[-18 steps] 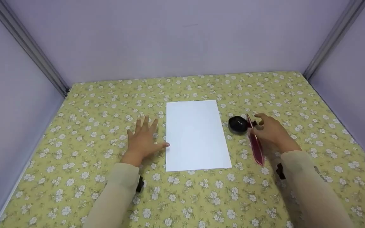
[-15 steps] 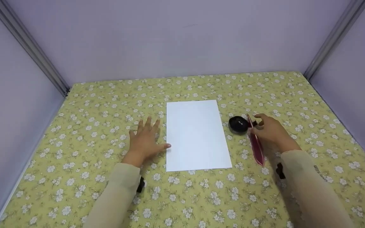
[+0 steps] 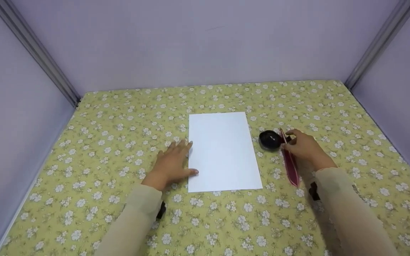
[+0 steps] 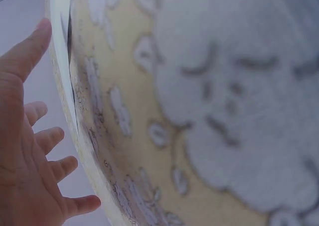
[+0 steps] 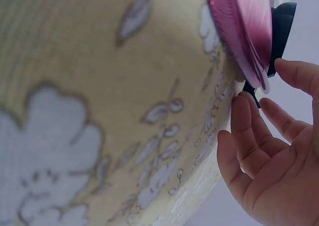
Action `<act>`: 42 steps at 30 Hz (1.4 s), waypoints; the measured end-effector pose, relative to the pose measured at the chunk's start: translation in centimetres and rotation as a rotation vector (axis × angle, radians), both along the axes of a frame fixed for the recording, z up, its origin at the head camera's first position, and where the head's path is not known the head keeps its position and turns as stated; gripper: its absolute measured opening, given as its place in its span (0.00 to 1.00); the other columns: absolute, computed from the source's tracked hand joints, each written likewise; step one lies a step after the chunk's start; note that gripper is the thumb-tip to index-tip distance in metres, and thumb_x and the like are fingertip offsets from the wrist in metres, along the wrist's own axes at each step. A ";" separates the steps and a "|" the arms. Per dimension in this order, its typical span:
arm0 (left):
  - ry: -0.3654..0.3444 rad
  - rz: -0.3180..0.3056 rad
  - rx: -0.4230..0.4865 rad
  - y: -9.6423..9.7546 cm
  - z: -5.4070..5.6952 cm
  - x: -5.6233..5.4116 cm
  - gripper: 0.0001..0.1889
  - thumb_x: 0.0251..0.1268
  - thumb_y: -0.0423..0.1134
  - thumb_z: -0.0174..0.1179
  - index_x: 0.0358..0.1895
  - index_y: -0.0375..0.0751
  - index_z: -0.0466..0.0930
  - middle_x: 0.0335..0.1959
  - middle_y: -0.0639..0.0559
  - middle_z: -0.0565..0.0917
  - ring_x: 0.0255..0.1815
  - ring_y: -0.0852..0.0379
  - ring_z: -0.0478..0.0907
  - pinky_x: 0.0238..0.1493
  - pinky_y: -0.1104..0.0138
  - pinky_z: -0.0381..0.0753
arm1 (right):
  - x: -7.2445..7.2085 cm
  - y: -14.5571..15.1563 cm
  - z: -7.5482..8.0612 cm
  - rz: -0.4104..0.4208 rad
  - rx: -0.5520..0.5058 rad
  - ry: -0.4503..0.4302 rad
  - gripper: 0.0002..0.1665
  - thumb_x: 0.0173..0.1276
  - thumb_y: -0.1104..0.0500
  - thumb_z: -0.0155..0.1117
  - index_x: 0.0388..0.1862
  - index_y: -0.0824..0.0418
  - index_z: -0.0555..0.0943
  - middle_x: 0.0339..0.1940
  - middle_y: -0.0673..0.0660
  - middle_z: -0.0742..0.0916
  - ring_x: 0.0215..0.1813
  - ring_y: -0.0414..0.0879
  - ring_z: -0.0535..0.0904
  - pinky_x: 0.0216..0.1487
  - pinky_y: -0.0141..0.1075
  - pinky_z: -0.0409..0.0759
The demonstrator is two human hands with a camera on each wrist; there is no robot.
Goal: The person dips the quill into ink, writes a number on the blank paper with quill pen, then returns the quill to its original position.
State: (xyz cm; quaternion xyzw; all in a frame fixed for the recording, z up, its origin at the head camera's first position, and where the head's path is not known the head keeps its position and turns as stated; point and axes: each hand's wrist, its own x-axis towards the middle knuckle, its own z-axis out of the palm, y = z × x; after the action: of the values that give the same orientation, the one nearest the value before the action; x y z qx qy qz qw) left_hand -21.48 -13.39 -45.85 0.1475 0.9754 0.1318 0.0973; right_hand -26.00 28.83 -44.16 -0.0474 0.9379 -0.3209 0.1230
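Note:
A white sheet of paper [image 3: 222, 153] lies mid-table. My left hand [image 3: 171, 163] lies at its left edge with fingers spread; the thumb overlaps the sheet and the index fingertip reaches its edge. In the left wrist view the palm and separated fingers show, holding nothing. My right hand [image 3: 304, 147] is beside a long, pointed dark-pink piece with a pale rim [image 3: 290, 167] and a glossy black round object [image 3: 269, 140]. In the right wrist view, thumb and bent fingers stand apart around the narrow end of the pink piece [image 5: 249, 32]; contact is hard to make out.
A yellow cloth with white flowers [image 3: 119, 213] covers the table. Pale walls with metal corner posts [image 3: 34, 53] enclose its back and sides. A short black stub [image 3: 288, 138] sticks out beside the pink piece, near my right fingers.
My left hand has slid right and nearer, its fingers drawn closer together and its thumb farther over the paper. The right index fingertip dips slightly; that hand otherwise stays in place.

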 end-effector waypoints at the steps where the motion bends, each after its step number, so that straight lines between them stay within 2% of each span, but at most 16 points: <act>1: -0.005 -0.005 0.000 0.0 0.0 0.0 0.51 0.54 0.69 0.58 0.77 0.55 0.44 0.77 0.48 0.45 0.75 0.42 0.39 0.66 0.37 0.45 | 0.0 0.0 -0.1 0.002 -0.001 0.001 0.36 0.71 0.52 0.57 0.71 0.68 0.60 0.52 0.72 0.79 0.51 0.62 0.78 0.51 0.54 0.75; 12: -0.075 -0.032 -0.015 0.0 0.1 0.1 0.47 0.58 0.67 0.57 0.77 0.55 0.48 0.77 0.53 0.47 0.76 0.43 0.40 0.66 0.37 0.44 | -0.4 0.1 -0.6 -0.010 0.009 0.039 0.31 0.70 0.53 0.58 0.67 0.67 0.66 0.48 0.70 0.81 0.46 0.60 0.79 0.47 0.52 0.77; 20: -0.082 -0.053 -0.015 -0.1 0.1 0.1 0.44 0.60 0.65 0.57 0.76 0.52 0.52 0.77 0.52 0.48 0.76 0.43 0.39 0.66 0.36 0.43 | -0.4 0.1 -0.5 -0.005 0.009 0.045 0.29 0.70 0.55 0.58 0.65 0.68 0.67 0.46 0.70 0.81 0.44 0.59 0.80 0.45 0.50 0.77; 30: -0.092 -0.049 -0.038 -0.1 -0.1 0.1 0.44 0.61 0.66 0.55 0.76 0.53 0.51 0.77 0.53 0.47 0.76 0.44 0.39 0.66 0.37 0.43 | -0.3 0.1 -0.6 -0.006 -0.027 0.039 0.29 0.70 0.56 0.59 0.64 0.69 0.68 0.44 0.69 0.82 0.43 0.58 0.80 0.45 0.50 0.77; 36: -0.089 -0.055 -0.051 0.0 -0.3 0.0 0.44 0.61 0.66 0.54 0.76 0.53 0.51 0.77 0.53 0.47 0.76 0.44 0.39 0.67 0.37 0.43 | -0.2 0.4 0.0 -0.012 -0.034 0.042 0.29 0.71 0.56 0.58 0.66 0.69 0.66 0.44 0.69 0.82 0.43 0.58 0.80 0.44 0.49 0.77; 42: -0.078 -0.060 -0.035 -0.1 -0.3 0.0 0.43 0.61 0.65 0.55 0.76 0.52 0.52 0.77 0.52 0.48 0.75 0.43 0.40 0.66 0.37 0.44 | 0.2 0.7 1.1 -0.019 -0.047 0.063 0.30 0.72 0.57 0.57 0.68 0.68 0.65 0.43 0.68 0.82 0.38 0.55 0.80 0.33 0.42 0.77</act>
State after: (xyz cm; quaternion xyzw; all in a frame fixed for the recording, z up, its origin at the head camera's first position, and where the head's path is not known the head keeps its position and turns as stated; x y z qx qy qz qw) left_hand -21.44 -13.45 -46.17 0.1695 0.9682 0.1174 0.1417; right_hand -25.75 29.53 -43.02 -0.0514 0.9339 -0.3424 0.0894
